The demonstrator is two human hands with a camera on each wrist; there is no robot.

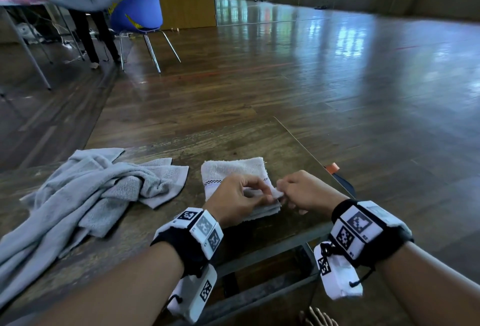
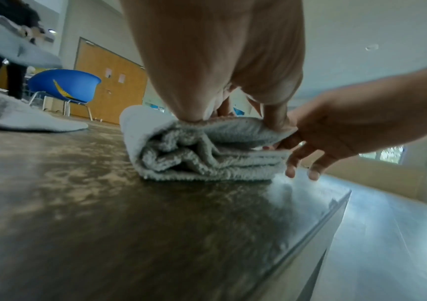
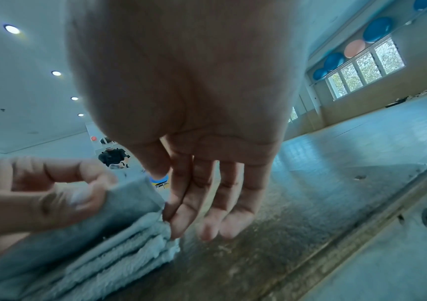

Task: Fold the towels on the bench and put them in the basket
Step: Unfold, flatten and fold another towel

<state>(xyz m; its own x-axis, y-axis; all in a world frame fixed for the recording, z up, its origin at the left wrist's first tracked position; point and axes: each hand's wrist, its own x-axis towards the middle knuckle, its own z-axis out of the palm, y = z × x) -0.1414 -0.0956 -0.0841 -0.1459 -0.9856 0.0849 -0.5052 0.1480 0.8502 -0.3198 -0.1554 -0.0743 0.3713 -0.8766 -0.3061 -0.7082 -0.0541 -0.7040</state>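
A small white towel (image 1: 233,169) lies folded in a thick square on the wooden bench (image 1: 233,141), close to its right end. My left hand (image 1: 259,195) pinches the towel's top layer at the near edge. My right hand (image 1: 281,190) pinches the same layer's right corner between thumb and forefinger, its other fingers hanging straight beside the stack. The left wrist view shows the stacked layers of the folded towel (image 2: 207,160) under my left hand (image 2: 233,120). In the right wrist view the lifted flap of the folded towel (image 3: 130,195) sits between both hands. A crumpled grey towel (image 1: 91,190) lies to the left.
The bench's right edge (image 1: 311,149) runs just past my right hand, with an orange-and-black object (image 1: 335,169) beyond it. A blue chair (image 1: 137,11) and a person (image 1: 88,34) handling grey cloth at a table stand far left. Wooden floor (image 1: 337,79) stretches ahead.
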